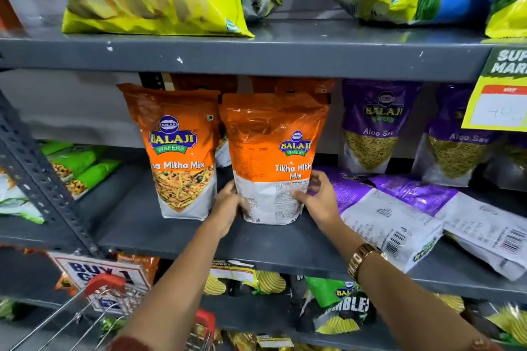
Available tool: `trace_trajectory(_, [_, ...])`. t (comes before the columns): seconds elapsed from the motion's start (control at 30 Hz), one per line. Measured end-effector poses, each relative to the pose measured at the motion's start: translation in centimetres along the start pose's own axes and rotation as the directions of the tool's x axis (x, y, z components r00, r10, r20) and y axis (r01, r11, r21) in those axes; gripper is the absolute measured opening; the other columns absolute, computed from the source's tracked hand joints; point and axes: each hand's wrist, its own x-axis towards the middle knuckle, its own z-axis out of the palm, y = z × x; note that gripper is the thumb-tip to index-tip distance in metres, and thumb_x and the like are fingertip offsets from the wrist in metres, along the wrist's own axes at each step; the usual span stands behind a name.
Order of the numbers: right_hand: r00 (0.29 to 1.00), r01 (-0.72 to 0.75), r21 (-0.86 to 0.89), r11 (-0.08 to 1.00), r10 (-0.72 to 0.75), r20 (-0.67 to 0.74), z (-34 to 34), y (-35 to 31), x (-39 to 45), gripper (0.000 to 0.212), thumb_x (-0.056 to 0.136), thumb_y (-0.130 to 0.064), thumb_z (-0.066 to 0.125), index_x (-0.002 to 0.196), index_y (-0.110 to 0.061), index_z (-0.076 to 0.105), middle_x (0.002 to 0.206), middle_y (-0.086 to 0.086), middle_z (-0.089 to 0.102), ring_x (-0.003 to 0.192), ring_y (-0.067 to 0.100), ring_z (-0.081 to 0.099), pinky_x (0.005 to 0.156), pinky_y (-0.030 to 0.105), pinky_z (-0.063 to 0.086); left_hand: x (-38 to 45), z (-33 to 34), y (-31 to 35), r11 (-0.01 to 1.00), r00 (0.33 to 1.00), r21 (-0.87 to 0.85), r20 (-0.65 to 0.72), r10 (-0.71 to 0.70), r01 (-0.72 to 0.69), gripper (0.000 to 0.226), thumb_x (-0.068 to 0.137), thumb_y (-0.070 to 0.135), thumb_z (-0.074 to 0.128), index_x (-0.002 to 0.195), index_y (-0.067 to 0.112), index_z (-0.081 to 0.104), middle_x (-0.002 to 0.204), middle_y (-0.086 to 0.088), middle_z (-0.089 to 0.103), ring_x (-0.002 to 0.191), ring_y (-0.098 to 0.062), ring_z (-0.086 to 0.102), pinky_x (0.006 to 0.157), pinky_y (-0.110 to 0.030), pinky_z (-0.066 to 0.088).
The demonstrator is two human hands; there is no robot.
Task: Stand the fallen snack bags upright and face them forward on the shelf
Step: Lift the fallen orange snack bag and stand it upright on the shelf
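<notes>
An orange Tikha Mitha Mix bag (272,157) stands upright on the grey middle shelf (176,236), its back panel with small print towards me. My left hand (228,205) grips its lower left side. My right hand (319,196) grips its lower right side, thumb on the front. A second orange bag (178,151) stands upright just to its left, front facing me. To the right, two purple Aloo Sev bags (379,208) (467,216) lie flat on the shelf, backs and barcodes up. Two more purple bags (373,125) (456,145) stand upright behind them.
Green bags (77,165) lie flat at the shelf's far left behind a slanted metal brace (37,177). Yellow and blue bags lie on the shelf above. A yellow price tag (496,100) hangs at right. A shopping basket with red handles (105,291) sits at lower left.
</notes>
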Motion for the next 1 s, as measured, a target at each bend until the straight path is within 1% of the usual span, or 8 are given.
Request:
trace_trajectory(0.13, [0.953,0.265,-0.158,0.951,-0.283,-0.108,-0.4,1.4,-1.3,0.039,0.075,-0.023,0.071,0.105,-0.017,0.046,0.093,0.003,0.056,0.079,0.016,0.054,0.068,0.028,0.048,0.6,0.2,1.3,0.952,0.99,-0.304,-0.125,-0.06,0.019,0.037,0.079,0.01,0.029,0.098,0.015,0.061,0.096,-0.005,0.063,0.097,-0.024,0.051,0.078,-0.032,0.042])
trace_trajectory(0.3, [0.959,0.277,-0.226,0.934,-0.283,0.006,0.9,1.8,-1.3,0.033,0.076,-0.034,0.07,0.09,-0.022,0.042,0.083,-0.001,0.045,0.062,0.012,0.047,0.059,0.03,0.046,0.4,1.5,1.3,0.988,0.994,-0.151,-0.102,-0.044,0.028,0.034,0.094,0.036,0.028,0.096,0.025,0.06,0.108,0.004,0.06,0.101,-0.02,0.055,0.089,-0.035,0.043])
trace_trajectory(0.5, [0.967,0.088,-0.063,0.994,-0.07,0.246,1.2,1.5,0.3,0.01,0.091,-0.016,0.052,0.082,-0.013,0.048,0.067,0.002,0.049,0.064,0.021,0.048,0.062,0.039,0.045,-0.5,-1.0,0.1,0.999,0.977,-0.049,-0.212,0.002,-0.012,0.033,0.092,0.019,0.032,0.067,0.018,0.055,0.041,0.008,0.064,0.049,-0.009,0.06,0.065,-0.031,0.046])
trace_trajectory(0.6, [0.978,0.183,-0.19,0.965,-0.158,0.137,0.9,1.4,-0.2,0.007,0.089,-0.021,0.054,0.09,-0.014,0.056,0.079,0.002,0.057,0.072,0.015,0.053,0.072,0.039,0.049,-0.3,-0.6,0.8,0.999,0.964,0.038,-0.263,0.032,-0.023,0.031,0.09,0.018,0.044,0.061,0.013,0.054,0.034,0.006,0.057,0.036,-0.006,0.054,0.06,-0.027,0.048])
trace_trajectory(0.73, [0.863,0.495,-0.219,0.841,-0.445,0.239,0.6,1.6,-3.2,0.043,0.08,-0.047,0.056,0.109,-0.017,0.046,0.102,0.003,0.049,0.089,0.012,0.051,0.078,0.023,0.046,0.5,1.1,2.2,0.998,0.991,-0.027,-0.116,-0.066,0.063,0.033,0.091,0.027,0.041,0.069,0.019,0.064,0.07,-0.001,0.067,0.076,-0.02,0.059,0.088,-0.038,0.046])
trace_trajectory(0.8, [0.822,0.554,-0.271,0.788,-0.466,0.326,1.3,2.3,-4.0,0.064,0.074,-0.05,0.062,0.121,-0.012,0.04,0.114,0.002,0.043,0.107,0.014,0.047,0.094,0.023,0.04,0.6,1.9,2.2,0.997,0.997,-0.004,0.003,-0.075,0.075,0.049,0.093,0.033,0.036,0.062,0.022,0.073,0.071,0.002,0.074,0.083,-0.021,0.061,0.085,-0.036,0.048])
trace_trajectory(0.9, [0.863,0.466,-0.225,0.855,-0.385,0.327,1.4,2.4,-3.3,0.07,0.071,-0.05,0.065,0.128,-0.021,0.035,0.123,0.001,0.043,0.118,0.016,0.046,0.102,0.035,0.041,0.3,2.0,1.8,0.997,0.996,0.015,-0.042,-0.078,0.079,0.053,0.091,0.035,0.036,0.056,0.025,0.074,0.082,-0.002,0.073,0.082,-0.019,0.061,0.082,-0.033,0.047])
trace_trajectory(1.0, [0.847,0.237,-0.04,0.971,-0.186,0.498,1.0,2.4,-2.1,0.061,0.076,-0.036,0.063,0.13,-0.04,0.035,0.134,-0.003,0.049,0.126,0.012,0.045,0.106,0.034,0.038,0.0,0.9,1.3,0.995,0.969,0.095,-0.245,0.032,-0.009,0.041,0.089,0.032,0.039,0.081,0.003,0.068,0.106,-0.026,0.066,0.095,-0.038,0.061,0.086,-0.039,0.047])
